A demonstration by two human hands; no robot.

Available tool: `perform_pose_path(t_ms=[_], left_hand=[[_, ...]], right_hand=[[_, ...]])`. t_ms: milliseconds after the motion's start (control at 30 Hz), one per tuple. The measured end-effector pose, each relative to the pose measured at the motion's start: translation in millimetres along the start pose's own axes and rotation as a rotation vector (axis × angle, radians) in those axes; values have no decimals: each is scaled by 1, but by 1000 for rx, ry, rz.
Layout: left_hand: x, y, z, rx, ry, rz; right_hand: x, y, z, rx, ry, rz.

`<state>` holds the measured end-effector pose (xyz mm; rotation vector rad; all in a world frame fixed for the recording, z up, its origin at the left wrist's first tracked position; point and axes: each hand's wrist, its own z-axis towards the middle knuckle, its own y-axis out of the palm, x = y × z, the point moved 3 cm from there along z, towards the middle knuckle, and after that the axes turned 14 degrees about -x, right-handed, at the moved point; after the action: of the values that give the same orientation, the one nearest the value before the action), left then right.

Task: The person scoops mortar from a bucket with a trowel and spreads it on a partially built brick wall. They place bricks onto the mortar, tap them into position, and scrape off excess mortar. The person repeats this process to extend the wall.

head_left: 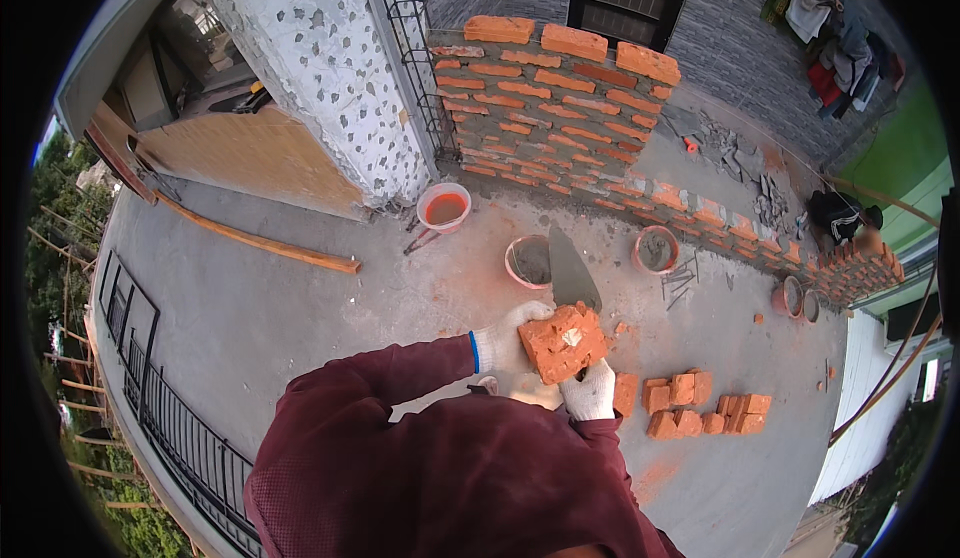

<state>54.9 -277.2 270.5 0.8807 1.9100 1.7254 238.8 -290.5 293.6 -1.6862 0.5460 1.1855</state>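
Gripping a brick [563, 342] chest-high, well short of the wall [548, 98]: left hand [503, 343] clasped on its near-left end, right hand [588, 394] cupped beneath. Trowel [570, 270] blade jutting up behind the brick; which hand has its handle cannot be told. Past that, toward the wall, three mortar buckets [532, 260]. Right of the brick, loose bricks [700, 405] on the floor. Wall judged partly done: tall at its left end, top course gapped, only a low course to the right, much unlaid.

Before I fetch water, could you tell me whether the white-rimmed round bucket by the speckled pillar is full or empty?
Partly full: the white-rimmed round bucket holds reddish-orange liquid below its rim.
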Motion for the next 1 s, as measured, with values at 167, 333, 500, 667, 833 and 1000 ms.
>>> perform_pose_path(t_ms=[167, 333, 500, 667, 833, 1000], left_hand=[[69, 1, -24, 80, 266, -49], [144, -32, -28, 96, 475, 26], [216, 5, -23, 130, 617, 34], [294, 22, -20, 183, 657, 0], [368, 13, -24, 237, 726, 71], [435, -49, -50, 400, 788, 286]], right_hand=[[-33, 20, 72, 2, -15, 630], [-88, 8, 188, -344, -398, -238], [-106, 33, 309, -584, -378, -288], [-125, 48, 412, -716, -313, -130], [-162, 43, 512, -736, -389, -37], [-254, 35, 668, -565, -513, -206]])
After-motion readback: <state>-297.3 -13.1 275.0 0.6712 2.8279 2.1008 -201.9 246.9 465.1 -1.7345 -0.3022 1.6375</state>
